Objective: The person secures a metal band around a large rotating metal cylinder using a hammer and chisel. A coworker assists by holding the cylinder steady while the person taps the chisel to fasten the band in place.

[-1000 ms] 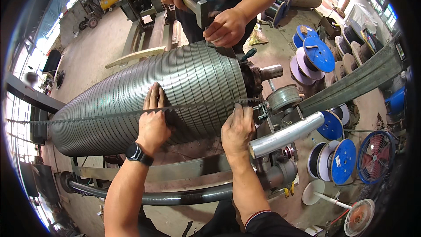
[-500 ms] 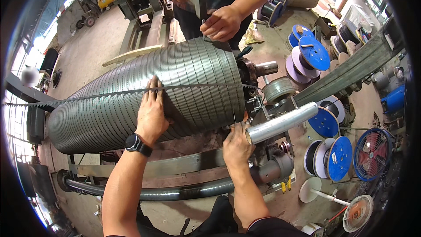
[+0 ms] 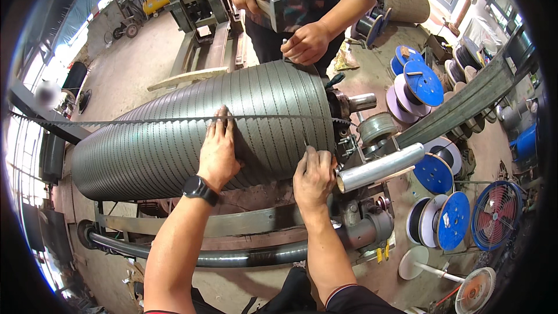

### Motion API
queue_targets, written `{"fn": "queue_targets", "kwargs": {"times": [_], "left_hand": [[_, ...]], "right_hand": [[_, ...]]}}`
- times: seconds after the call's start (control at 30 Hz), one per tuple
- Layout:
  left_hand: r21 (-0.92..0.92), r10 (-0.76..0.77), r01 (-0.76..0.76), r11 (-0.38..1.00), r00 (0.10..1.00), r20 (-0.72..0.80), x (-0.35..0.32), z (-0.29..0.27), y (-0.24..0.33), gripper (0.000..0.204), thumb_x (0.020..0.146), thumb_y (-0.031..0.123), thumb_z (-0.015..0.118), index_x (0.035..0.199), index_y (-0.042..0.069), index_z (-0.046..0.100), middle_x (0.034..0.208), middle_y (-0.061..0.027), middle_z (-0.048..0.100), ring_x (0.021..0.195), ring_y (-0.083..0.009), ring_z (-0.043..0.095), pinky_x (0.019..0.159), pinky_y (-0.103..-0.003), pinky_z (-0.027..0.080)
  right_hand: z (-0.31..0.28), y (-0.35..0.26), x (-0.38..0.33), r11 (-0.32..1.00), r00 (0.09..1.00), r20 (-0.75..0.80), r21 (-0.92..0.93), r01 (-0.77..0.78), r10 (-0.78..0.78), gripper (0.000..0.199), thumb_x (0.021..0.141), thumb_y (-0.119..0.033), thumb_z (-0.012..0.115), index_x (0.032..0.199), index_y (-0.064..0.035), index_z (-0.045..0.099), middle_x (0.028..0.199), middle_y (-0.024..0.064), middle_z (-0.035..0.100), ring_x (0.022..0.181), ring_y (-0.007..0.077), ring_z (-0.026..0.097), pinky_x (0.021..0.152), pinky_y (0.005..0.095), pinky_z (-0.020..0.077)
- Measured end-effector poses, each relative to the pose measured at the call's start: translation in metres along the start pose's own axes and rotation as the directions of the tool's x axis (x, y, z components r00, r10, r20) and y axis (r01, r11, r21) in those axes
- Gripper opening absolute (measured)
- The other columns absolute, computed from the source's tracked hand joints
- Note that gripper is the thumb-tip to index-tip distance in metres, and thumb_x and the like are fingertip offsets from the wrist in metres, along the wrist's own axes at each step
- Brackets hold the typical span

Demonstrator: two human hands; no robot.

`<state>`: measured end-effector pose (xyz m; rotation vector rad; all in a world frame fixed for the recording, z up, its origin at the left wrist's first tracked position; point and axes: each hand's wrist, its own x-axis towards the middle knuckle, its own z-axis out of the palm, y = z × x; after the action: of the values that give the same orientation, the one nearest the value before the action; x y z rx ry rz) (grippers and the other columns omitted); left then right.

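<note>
A large grey metal roller, wound with rows of fine ridges, lies across the middle. Over it runs a dark toothed strip. My left hand, a black watch on its wrist, lies flat on the roller with its fingertips at the strip. Near the roller's right end my right hand is closed, knuckles up. A thin pointed tool sticks up from its fingers against the roller; the rest is hidden. Across the roller, a co-worker holds a hammer in one hand and a short metal punch in the other.
A shiny metal tube juts out right of my right hand, with a wire spool behind it. A long black bar crosses below the roller. Blue-flanged reels and a blue fan stand at right.
My right hand has moved up from below the roller's edge onto its surface. My left hand stays on the strip. The co-worker's hammer has tilted, and the whole view has shifted slightly.
</note>
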<state>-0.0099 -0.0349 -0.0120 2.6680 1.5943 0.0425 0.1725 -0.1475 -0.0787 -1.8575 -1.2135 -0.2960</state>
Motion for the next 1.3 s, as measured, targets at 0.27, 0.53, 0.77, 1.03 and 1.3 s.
{"fn": "queue_targets", "kwargs": {"times": [0.27,0.53,0.77,1.03,1.3], "left_hand": [[0.018,0.020,-0.019,1.000,0.999,-0.035,0.001,0.006,-0.004,0.124,0.059,0.020,0.097,0.158,-0.011,0.029,0.171,-0.0274,0.019,0.156,-0.0425,0.025,0.130,-0.043,0.027],[0.015,0.006,-0.006,1.000,1.000,-0.008,0.002,0.003,-0.001,0.115,0.065,0.019,0.090,0.159,-0.009,0.031,0.171,-0.0248,0.023,0.160,-0.0366,0.020,0.132,-0.043,0.022],[0.021,0.000,0.000,1.000,1.000,0.005,0.000,0.004,-0.002,0.115,0.066,0.019,0.090,0.160,-0.009,0.029,0.172,-0.0245,0.020,0.161,-0.0365,0.020,0.132,-0.044,0.022],[0.068,-0.016,0.013,0.998,0.999,0.043,-0.001,0.000,0.002,0.114,0.068,0.019,0.086,0.161,-0.008,0.027,0.172,-0.0254,0.017,0.161,-0.0375,0.017,0.132,-0.044,0.021],[0.052,-0.007,0.006,0.999,1.000,0.025,0.000,0.005,0.000,0.113,0.068,0.017,0.086,0.160,-0.010,0.027,0.172,-0.0264,0.017,0.161,-0.0379,0.017,0.133,-0.044,0.019]], "right_hand": [[-0.005,0.006,-0.018,0.998,0.996,0.077,-0.026,-0.050,0.052,0.019,0.091,0.000,0.069,0.110,-0.0025,0.072,0.097,0.0142,0.058,0.082,0.0360,0.066,0.069,0.0470,0.0545],[-0.011,0.002,-0.023,0.992,0.991,0.079,0.048,-0.116,0.112,0.019,0.089,-0.001,0.070,0.108,-0.0026,0.071,0.102,0.0170,0.060,0.093,0.0408,0.061,0.086,0.0522,0.0497],[-0.031,-0.014,-0.030,0.990,0.994,0.103,0.143,0.017,-0.032,0.018,0.092,-0.002,0.069,0.110,-0.0027,0.070,0.104,0.0161,0.061,0.087,0.0378,0.066,0.074,0.0477,0.0549],[-0.043,-0.024,-0.057,0.961,0.982,0.182,0.278,0.002,-0.055,0.022,0.090,-0.002,0.073,0.111,-0.0054,0.070,0.104,0.0133,0.062,0.084,0.0347,0.070,0.070,0.0439,0.0583],[-0.044,-0.024,-0.070,0.945,0.965,0.251,0.327,-0.008,-0.079,0.025,0.086,-0.001,0.074,0.111,-0.0059,0.071,0.102,0.0140,0.065,0.083,0.0350,0.071,0.072,0.0426,0.0591]]}}
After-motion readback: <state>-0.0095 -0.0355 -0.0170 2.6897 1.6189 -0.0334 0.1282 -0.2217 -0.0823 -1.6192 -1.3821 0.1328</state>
